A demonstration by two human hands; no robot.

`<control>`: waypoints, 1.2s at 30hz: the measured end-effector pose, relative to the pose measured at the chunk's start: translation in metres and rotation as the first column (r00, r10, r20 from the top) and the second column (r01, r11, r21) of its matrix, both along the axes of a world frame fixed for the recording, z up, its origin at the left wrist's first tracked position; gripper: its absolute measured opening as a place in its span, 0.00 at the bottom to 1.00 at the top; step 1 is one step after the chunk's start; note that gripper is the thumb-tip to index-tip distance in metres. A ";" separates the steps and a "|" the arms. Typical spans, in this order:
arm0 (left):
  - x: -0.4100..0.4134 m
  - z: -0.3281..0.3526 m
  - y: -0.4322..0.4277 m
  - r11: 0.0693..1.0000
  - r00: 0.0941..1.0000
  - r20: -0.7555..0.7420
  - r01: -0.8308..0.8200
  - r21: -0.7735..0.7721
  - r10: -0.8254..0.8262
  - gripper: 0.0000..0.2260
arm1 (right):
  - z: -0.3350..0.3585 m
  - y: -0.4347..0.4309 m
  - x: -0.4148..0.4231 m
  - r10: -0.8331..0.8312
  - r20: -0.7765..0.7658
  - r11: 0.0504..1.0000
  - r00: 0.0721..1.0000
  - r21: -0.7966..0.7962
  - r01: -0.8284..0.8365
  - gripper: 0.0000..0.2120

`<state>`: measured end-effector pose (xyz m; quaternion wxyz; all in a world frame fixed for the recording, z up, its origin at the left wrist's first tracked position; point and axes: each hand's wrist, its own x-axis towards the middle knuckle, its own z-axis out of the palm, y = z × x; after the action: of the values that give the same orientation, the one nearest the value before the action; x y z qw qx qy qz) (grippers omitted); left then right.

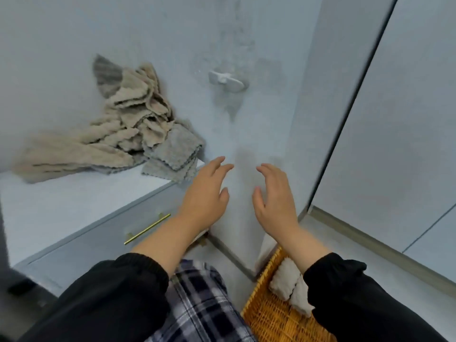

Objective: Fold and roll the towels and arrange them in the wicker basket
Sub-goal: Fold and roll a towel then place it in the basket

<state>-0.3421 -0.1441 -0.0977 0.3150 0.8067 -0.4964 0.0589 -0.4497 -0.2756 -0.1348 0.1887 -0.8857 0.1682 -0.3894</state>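
Note:
A loose heap of beige and grey towels (128, 129) lies on the white cabinet top (61, 206) against the wall, upper left. My left hand (206, 191) and my right hand (275, 196) hover in the air side by side, palms facing each other, fingers relaxed and holding nothing, to the right of the heap. The wicker basket (269, 314) sits on the floor at the lower right, partly hidden by my right sleeve. Two rolled beige towels (290, 285) lie in it.
A drawer front with a brass handle (147, 229) runs under the cabinet top. A white hook (225, 80) sticks out of the wall above my hands. A wall corner and skirting (234, 253) stand between cabinet and basket. My plaid-clad knee (197, 299) is below.

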 end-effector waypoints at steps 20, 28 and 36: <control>0.128 -0.058 0.153 0.780 0.745 -0.328 -0.625 -0.039 0.580 0.26 | 0.009 0.145 0.217 0.199 0.065 0.898 0.978 0.386 -0.209 0.21; 0.182 -0.067 0.142 0.730 0.771 -0.022 -0.593 0.338 0.637 0.29 | -0.003 0.085 0.263 -0.088 -0.276 0.988 0.957 0.094 0.118 0.40; 0.198 -0.086 0.130 0.685 0.791 0.068 -0.566 0.458 0.609 0.31 | -0.014 0.031 0.284 -0.165 -0.272 0.959 0.948 0.179 0.218 0.28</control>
<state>-0.1444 -0.0141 -0.1833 0.1032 0.9751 -0.1963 0.0024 -0.1653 -0.2448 -0.1483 0.2177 -0.8832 0.3162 -0.2696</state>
